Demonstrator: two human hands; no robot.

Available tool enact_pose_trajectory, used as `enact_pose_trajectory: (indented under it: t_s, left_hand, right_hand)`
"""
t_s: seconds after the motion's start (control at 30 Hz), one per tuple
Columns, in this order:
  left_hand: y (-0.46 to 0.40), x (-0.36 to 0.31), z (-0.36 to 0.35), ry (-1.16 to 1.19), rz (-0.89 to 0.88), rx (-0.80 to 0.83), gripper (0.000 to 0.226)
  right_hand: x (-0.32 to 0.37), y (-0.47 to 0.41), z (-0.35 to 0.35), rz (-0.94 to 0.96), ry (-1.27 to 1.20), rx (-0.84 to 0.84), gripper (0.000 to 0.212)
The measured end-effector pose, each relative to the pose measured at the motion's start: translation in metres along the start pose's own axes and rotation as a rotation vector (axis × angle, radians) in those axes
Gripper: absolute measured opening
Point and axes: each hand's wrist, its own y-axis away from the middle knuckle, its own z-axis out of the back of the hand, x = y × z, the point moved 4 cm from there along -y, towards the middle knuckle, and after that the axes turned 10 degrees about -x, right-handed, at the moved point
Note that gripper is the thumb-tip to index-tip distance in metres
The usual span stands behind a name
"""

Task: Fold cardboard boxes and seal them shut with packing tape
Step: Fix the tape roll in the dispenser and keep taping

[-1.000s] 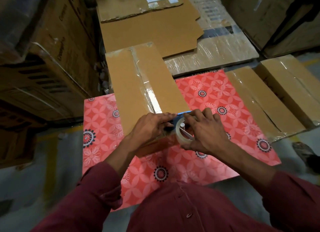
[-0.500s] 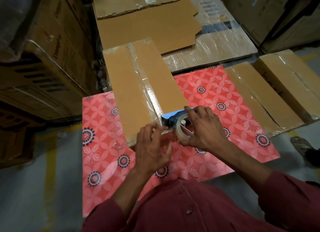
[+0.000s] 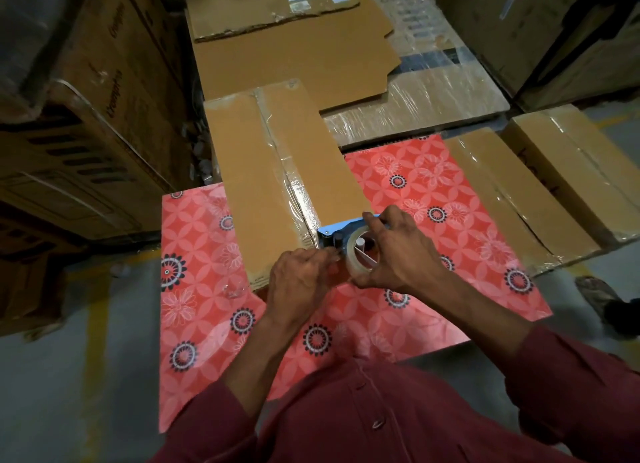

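Since the previous frame, left hand (image 3: 299,282) has moved up to the tape dispenser (image 3: 349,237); fingers curled, apparently pinching the tape end. Right hand (image 3: 398,251) grips the tape roll (image 3: 356,255) at the near end of the taped cardboard box (image 3: 273,172) on the red floral table (image 3: 204,310).

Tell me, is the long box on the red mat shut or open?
Shut: the long box has both top flaps flat, with clear tape along the seam.

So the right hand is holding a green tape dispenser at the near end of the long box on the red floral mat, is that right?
Not quite. The head view shows the tape dispenser is blue, not green. The right hand does hold it at the near end of the long box on the red floral mat.
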Motion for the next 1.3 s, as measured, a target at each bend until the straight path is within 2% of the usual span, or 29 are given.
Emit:
enact_pose_trajectory:
  t_s: [0.1, 0.2, 0.33, 0.4, 0.47, 0.53, 0.63, 0.73, 0.8, 0.93, 1.0, 1.17, 1.3]
  left_hand:
    - [-0.03, 0.0, 0.018, 0.066, -0.087, 0.098, 0.039]
    - [-0.057, 0.007, 0.015, 0.056, -0.162, 0.1, 0.02]
    - [-0.069, 0.023, 0.001, 0.044, -0.183, 0.153, 0.009]
    - [-0.074, 0.028, -0.005, 0.102, -0.221, 0.233, 0.006]
    - [-0.078, 0.031, -0.011, 0.202, -0.141, 0.407, 0.012]
    - [-0.076, 0.036, -0.014, 0.257, -0.056, 0.475, 0.023]
    - [-0.071, 0.044, -0.014, 0.363, 0.025, 0.461, 0.008]
    - [-0.067, 0.045, -0.016, 0.348, 0.009, 0.414, 0.004]
    - [-0.067, 0.041, -0.015, 0.276, -0.032, 0.33, 0.008]
    - [-0.066, 0.029, -0.018, 0.075, -0.129, 0.22, 0.038]
    - [-0.067, 0.02, -0.017, -0.023, -0.155, 0.171, 0.046]
    - [-0.087, 0.015, -0.024, -0.082, -0.154, 0.142, 0.026]
    - [-0.082, 0.036, -0.024, 0.078, -0.102, 0.118, 0.022]
  right_hand:
    - [0.002, 0.0, 0.002, 0.024, 0.003, -0.03, 0.119]
    - [-0.002, -0.001, 0.002, 0.011, 0.013, -0.058, 0.113]
    - [-0.005, -0.004, 0.005, -0.032, -0.027, -0.062, 0.115]
    - [-0.002, -0.003, 0.003, -0.031, -0.014, -0.074, 0.116]
    - [0.0, 0.0, -0.003, 0.017, 0.069, -0.081, 0.122]
    - [0.003, 0.006, -0.005, 0.058, 0.134, -0.063, 0.124]
    - [0.002, 0.012, -0.004, 0.082, 0.121, -0.01, 0.12]
    - [0.001, 0.008, -0.002, 0.062, 0.15, -0.122, 0.09]
    - [0.002, 0.004, -0.001, 0.011, 0.153, -0.186, 0.085]
    - [0.011, 0.005, -0.004, -0.056, 0.19, -0.282, 0.093]
    - [0.014, 0.005, -0.006, -0.071, 0.186, -0.315, 0.091]
    - [0.015, 0.001, -0.008, -0.11, 0.188, -0.286, 0.096]
    - [0.014, -0.004, -0.004, -0.147, 0.194, -0.246, 0.112]
